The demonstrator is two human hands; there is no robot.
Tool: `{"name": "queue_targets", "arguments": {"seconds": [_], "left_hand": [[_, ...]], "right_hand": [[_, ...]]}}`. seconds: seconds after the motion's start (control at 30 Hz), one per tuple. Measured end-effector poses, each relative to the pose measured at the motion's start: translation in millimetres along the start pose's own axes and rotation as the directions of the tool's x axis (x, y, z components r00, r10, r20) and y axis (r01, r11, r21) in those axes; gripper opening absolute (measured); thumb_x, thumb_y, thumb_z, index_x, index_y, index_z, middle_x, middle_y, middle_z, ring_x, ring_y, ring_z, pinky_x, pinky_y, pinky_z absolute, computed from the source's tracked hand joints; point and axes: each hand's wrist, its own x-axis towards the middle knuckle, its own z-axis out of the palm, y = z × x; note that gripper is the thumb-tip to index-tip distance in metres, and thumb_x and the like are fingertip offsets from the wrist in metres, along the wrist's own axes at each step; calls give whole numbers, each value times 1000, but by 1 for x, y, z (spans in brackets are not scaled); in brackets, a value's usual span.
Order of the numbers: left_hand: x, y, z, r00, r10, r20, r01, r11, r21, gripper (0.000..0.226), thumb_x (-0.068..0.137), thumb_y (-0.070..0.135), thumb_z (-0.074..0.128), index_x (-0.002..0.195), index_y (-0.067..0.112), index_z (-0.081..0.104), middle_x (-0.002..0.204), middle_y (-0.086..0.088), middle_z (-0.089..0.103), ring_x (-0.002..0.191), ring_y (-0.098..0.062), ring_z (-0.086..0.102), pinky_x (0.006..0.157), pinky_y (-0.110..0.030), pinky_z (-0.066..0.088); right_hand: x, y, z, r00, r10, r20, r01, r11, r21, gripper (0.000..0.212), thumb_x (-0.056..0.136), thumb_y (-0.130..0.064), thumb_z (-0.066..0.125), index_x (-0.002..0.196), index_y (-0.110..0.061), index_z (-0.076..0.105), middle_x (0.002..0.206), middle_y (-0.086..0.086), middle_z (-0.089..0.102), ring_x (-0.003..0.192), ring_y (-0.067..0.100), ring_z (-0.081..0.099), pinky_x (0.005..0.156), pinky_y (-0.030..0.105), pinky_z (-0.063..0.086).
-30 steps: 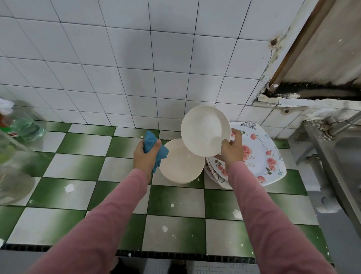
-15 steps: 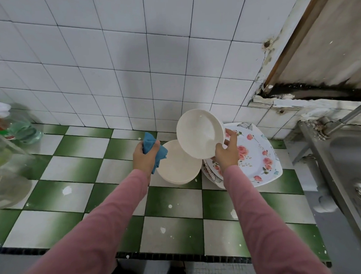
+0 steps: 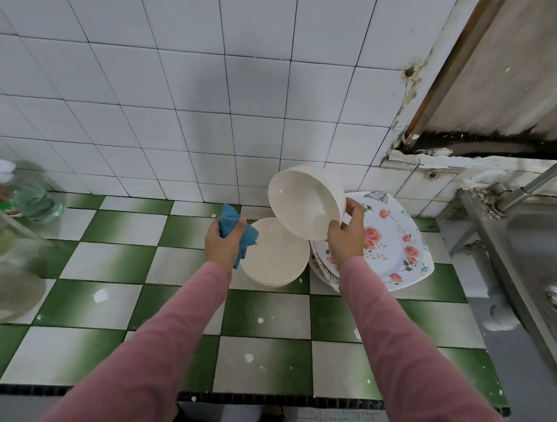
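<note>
Holding one white bowl (image 3: pixel 305 203) by its lower rim, the right hand (image 3: pixel 345 236) is gripping it with the thumb on the near edge and the fingers curled behind. The bowl is hanging tilted in the air, with its hollow facing left and toward the camera, just above the spot where a stack of white dishes (image 3: pixel 273 259) is meeting a rose-patterned plate (image 3: pixel 393 237). The left hand (image 3: pixel 224 245) is clutching a bunched blue cloth (image 3: pixel 236 227) in a closed fist, hovering over the left rim of the stack. Both stack and plate are sitting on the green-and-white tiled counter (image 3: pixel 259 320), close to the white wall tiles (image 3: pixel 202 102). A steel sink (image 3: pixel 544 263) is lying at the far right. A clear bottle (image 3: pixel 21 196) and a glass jar (image 3: pixel 6 286) are standing at the far left, well apart from the dishes.
</note>
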Motion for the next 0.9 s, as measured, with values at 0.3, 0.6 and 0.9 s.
{"name": "queue_targets", "arguments": {"seconds": [0.3, 0.6, 0.9], "left_hand": [[0, 1, 3, 1000, -1, 0, 1, 1000, 12, 39, 90, 35, 67, 121, 14, 53, 118, -7, 61, 108, -24, 60, 85, -36, 53], [-4, 7, 5, 1000, -21, -15, 20, 999, -27, 44, 91, 35, 66, 124, 10, 53, 120, -10, 62, 107, -24, 61, 89, -37, 53], [-12, 16, 4, 1000, 3, -15, -5, 991, -131, 29, 95, 36, 61, 112, 14, 53, 105, -6, 64, 92, -20, 64, 75, -31, 55]], "right_hand": [[-9, -11, 1, 998, -59, -28, 61, 996, 66, 55, 84, 9, 39, 120, -33, 40, 109, -21, 48, 106, 23, 55, 87, 50, 55], [-18, -25, 6, 997, -79, -25, 82, 988, 129, 61, 81, 8, 35, 104, -48, 42, 107, -15, 50, 102, 21, 53, 76, 36, 52], [-24, -29, 10, 999, 33, 0, -32, 962, 269, 67, 88, 8, 34, 129, -45, 36, 115, -14, 49, 109, 21, 53, 84, 37, 55]]}}
